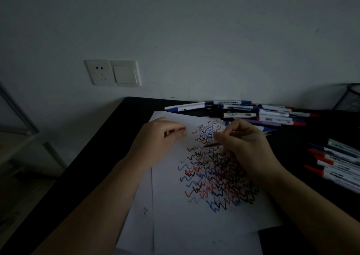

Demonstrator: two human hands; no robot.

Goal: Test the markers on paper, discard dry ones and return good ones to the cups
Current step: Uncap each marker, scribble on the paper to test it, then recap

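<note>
Marker [212, 145] barrel hidden in right hand [243, 147]

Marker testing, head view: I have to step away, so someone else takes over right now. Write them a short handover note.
Right hand grips a marker, tip at the paper, mid-test.
Left hand rests on the sheet, fingers curled, possibly pinching something small; unclear.
One marker pile lies along the wall, another at the right edge; which is tested I cannot tell.
A mesh holder stands far right, contents unseen.
Done: many red, blue and black zigzags.
Left: judge this marker, discard or return it, then continue.
</note>
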